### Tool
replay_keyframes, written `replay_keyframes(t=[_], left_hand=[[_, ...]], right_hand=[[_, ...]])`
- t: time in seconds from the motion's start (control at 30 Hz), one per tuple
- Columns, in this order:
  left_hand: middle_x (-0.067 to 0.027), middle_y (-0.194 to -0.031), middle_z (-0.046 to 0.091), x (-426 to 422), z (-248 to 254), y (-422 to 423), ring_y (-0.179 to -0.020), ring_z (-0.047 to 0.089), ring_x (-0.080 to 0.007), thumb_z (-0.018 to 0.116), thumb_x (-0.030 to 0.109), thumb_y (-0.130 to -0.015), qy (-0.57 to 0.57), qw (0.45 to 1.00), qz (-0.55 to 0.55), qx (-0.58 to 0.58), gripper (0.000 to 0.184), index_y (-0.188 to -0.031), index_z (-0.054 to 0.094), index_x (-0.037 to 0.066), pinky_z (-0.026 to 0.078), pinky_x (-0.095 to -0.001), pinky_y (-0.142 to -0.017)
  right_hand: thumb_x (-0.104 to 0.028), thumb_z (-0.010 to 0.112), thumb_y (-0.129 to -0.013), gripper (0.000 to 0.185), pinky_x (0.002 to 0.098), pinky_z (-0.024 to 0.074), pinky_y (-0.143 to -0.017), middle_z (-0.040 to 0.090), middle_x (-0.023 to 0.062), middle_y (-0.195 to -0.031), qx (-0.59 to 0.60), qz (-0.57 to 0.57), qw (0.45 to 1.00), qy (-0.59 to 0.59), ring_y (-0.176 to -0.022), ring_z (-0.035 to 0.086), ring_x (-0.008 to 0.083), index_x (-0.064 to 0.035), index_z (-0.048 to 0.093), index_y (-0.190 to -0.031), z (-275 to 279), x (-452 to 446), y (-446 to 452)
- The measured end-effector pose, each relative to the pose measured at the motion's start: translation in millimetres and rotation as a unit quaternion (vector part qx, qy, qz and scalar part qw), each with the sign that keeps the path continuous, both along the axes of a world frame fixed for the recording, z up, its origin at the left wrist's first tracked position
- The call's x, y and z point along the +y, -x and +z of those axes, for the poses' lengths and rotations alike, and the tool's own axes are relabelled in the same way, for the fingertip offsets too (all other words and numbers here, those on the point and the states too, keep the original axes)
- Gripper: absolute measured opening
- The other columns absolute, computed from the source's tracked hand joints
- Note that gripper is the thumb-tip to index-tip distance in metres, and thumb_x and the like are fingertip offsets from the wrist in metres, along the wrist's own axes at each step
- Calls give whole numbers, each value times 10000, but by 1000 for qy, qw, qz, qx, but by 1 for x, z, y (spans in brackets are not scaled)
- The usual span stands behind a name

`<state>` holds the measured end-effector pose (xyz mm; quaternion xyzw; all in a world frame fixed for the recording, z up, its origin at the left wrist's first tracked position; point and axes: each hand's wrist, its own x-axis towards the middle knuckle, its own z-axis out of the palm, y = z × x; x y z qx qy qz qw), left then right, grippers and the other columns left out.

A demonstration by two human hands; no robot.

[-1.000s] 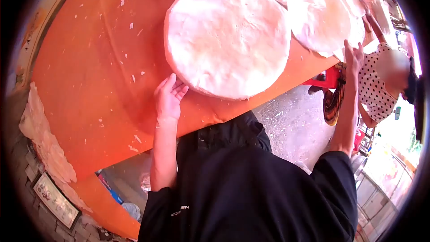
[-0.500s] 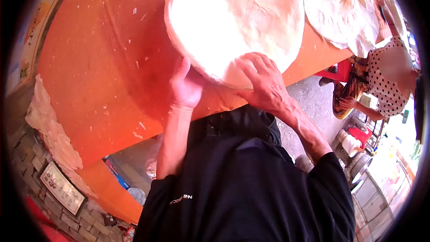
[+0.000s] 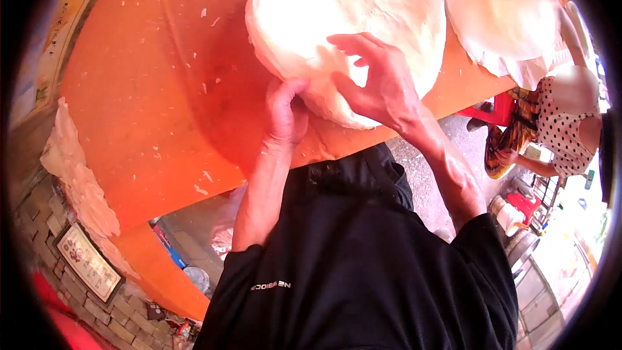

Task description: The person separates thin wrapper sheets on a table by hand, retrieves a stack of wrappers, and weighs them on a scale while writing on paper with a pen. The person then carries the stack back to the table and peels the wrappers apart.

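A thick round stack of thin pale sheets (image 3: 402,32), like dough or bean-curd skins, lies on the orange tabletop (image 3: 136,110); strong light washes out its left half. At its near left edge is my left hand (image 3: 287,116), thumb over the rim and the other fingers hidden below it. My right hand (image 3: 389,84) is over the near part of the stack, with thumb and fingers apart and nothing seen between them. Whether its fingertips touch the top sheet, I cannot tell.
More pale sheets (image 3: 499,13) overlap at the upper right, where another person's arm reaches in. That person, in a polka-dot top (image 3: 564,126), sits beyond the table near a red stool (image 3: 499,110). A pale sheet (image 3: 78,181) hangs over the table's left edge. White scraps dot the tabletop.
My right hand has lifted off the near rim, moved inward over the stack and spread its fingers. My left hand has shifted right and up, its thumb now on the rim. The other person's sheet has moved.
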<state>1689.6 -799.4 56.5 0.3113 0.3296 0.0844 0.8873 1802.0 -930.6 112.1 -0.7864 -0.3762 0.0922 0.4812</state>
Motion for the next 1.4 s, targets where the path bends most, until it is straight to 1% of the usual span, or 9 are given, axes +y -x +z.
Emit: replay_keyframes(t=[0.27, 0.5, 0.6, 0.77, 0.93, 1.0, 1.23, 1.27, 1.4], left_hand=[[-86, -1109, 595, -9, -3, -12, -996, 581, -219, 644, 98, -747, -36, 995, 25, 92, 472, -1190, 517, -4, 473, -345, -889], [-165, -1203, 552, 66, -5, 64, -1089, 550, -312, 626, 97, -776, -60, 994, 32, 84, 556, -1280, 431, -34, 426, -423, -983], [-171, -1249, 518, 131, -5, 122, -1129, 520, -323, 600, 117, -801, -84, 985, 44, 144, 568, -1310, 394, -24, 416, -441, -991], [-171, -1293, 488, 209, -22, 211, -1161, 496, -332, 607, 155, -824, -51, 989, 65, 121, 589, -1338, 372, -14, 388, -472, -1013], [-127, -1389, 413, 225, -48, 249, -1282, 364, -337, 585, 310, -846, -36, 996, 26, 75, 625, -1390, 352, 108, 261, -530, -1069], [-138, -1398, 401, 222, -49, 246, -1311, 346, -263, 591, 423, -844, -79, 995, -59, 15, 650, -1391, 365, 155, 243, -470, -1096], [-67, -1296, 460, 191, 0, 218, -1203, 423, -259, 725, 215, -750, -117, 986, -85, -81, 695, -1332, 389, 36, 351, -422, -1016], [-59, -1250, 486, 186, 9, 209, -1167, 452, -245, 718, 196, -758, -139, 982, -93, -86, 650, -1307, 411, 30, 370, -410, -996], [-67, -1171, 520, 186, 24, 197, -1082, 500, -213, 692, 151, -782, -151, 982, -82, -80, 554, -1258, 442, 14, 402, -358, -949]], right_hand=[[-170, 592, -773, 128, 436, 477, -612, 590, 129, -674, -129, -42, 954, 268, -667, 611, 331, -73, 600, -857, -6, 24, -2], [-196, 565, -815, 185, 384, 521, -577, 647, 172, -716, 1, -44, 999, 8, -630, 637, 312, -44, 661, -858, 59, -65, -119], [-19, 578, -830, 104, 259, 522, -591, 676, 95, -846, -331, -57, 939, 73, -685, 644, 174, -24, 670, -878, 139, -97, -145], [-72, 616, -825, 140, 264, 523, -619, 663, 110, -848, -350, -166, 914, 120, -704, 639, 171, -35, 666, -950, 195, -128, -132], [-147, 513, -898, 202, 303, 502, -673, 678, 138, -880, -383, -302, 791, 370, -787, 657, 167, -43, 660, -989, 158, -157, -127], [-159, 509, -885, 222, 369, 490, -700, 664, 138, -881, -455, -157, 728, 489, -804, 646, 259, -74, 630, -1051, 78, -132, -106], [-306, 730, -755, 527, 369, 496, -774, 633, 206, -1006, 56, -29, 970, 233, -898, 621, 304, -40, 564, -1180, 10, 58, 100], [-313, 742, -739, 547, 374, 493, -782, 618, 220, -1025, 3, 11, 998, 62, -911, 613, 332, -25, 563, -1169, 20, 88, 135], [-294, 780, -689, 558, 387, 486, -811, 622, 217, -1002, 50, 89, 990, 100, -904, 608, 370, -6, 589, -1127, 42, 153, 189]])
